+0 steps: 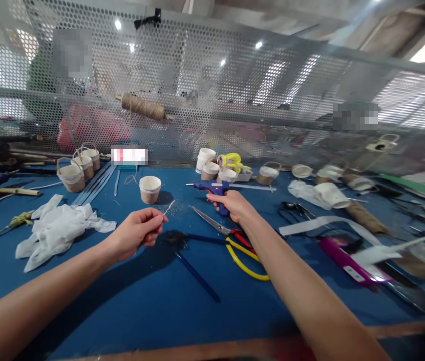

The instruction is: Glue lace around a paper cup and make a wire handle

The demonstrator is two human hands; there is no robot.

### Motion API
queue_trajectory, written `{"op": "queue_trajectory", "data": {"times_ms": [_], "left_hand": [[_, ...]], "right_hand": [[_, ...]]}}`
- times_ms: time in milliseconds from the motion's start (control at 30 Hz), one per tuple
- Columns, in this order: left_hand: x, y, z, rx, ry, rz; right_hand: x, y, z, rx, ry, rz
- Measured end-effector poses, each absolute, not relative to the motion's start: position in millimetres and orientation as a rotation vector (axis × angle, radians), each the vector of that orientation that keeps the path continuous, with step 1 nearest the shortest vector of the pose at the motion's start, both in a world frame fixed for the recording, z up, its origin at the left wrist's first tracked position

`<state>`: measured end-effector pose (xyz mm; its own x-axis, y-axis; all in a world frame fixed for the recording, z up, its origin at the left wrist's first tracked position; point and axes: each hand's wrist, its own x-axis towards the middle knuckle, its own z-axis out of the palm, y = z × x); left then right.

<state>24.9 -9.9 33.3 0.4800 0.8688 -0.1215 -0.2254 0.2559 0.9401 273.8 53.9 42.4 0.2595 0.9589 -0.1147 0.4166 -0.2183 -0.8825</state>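
My left hand [145, 228] pinches a thin whitish strand [169, 206] between thumb and fingers; its exact kind is too small to tell. Just beyond that hand stands a small white-lined cup [150, 189], upright, with a brown wrap round it. A blue hot glue gun [214, 188] is gripped in my right hand [233, 204], its nozzle pointing left toward the cup without touching it. Below the gun lie scissors [212, 220] with red and yellow handles. Dark-blue-handled pliers [197, 276] rest open on the table, partly under the scissors.
Crumpled white cloth [61, 228] lies at left beside small handled baskets [72, 178]. More cups [209, 171] and yellow tape [231, 161] stand at the back. A purple device [351, 260] and white strips clutter the right. A perforated metal screen [204, 75] with a twine spool [142, 106] closes off the back.
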Motion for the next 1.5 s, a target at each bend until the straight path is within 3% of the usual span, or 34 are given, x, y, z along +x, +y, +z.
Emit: {"op": "queue_trajectory", "data": {"times_ms": [367,667,767,933,1000,1100,1233,1400,1500], "left_hand": [[26.5,-11.4,27.6,1.089,0.749,0.822],[29.4,-13.8,27.8,1.088,0.77,0.805],[29.7,-13.3,30.5,1.052,0.763,0.833],[36.5,-13.1,37.1,0.93,0.687,0.876],[42.8,-14.0,36.9,0.892,0.66,0.886],[48.2,-13.7,35.8,0.906,0.664,0.886],[34.1,3.1,49.5,1.477,0.814,0.799],[17.0,63.3,95.3,2.231,1.286,1.017],[28.1,113.0,112.5,2.45,1.468,0.548]], "right_hand": [[281.9,85.6,27.0,-2.281,-1.466,0.56],[268.5,86.1,26.6,-2.347,-1.543,0.336],[254.2,68.7,39.9,-2.19,-1.644,0.341],[216.6,14.5,55.1,-1.649,-1.96,0.728],[201.2,-3.6,53.8,-1.183,-1.871,1.054],[187.0,-16.9,50.4,-1.024,-1.581,1.088],[189.7,-16.7,54.3,-1.042,-1.432,1.079],[203.6,-13.9,60.7,-1.102,-1.368,0.981],[207.4,-15.2,57.9,-1.126,-1.37,0.963]]}}
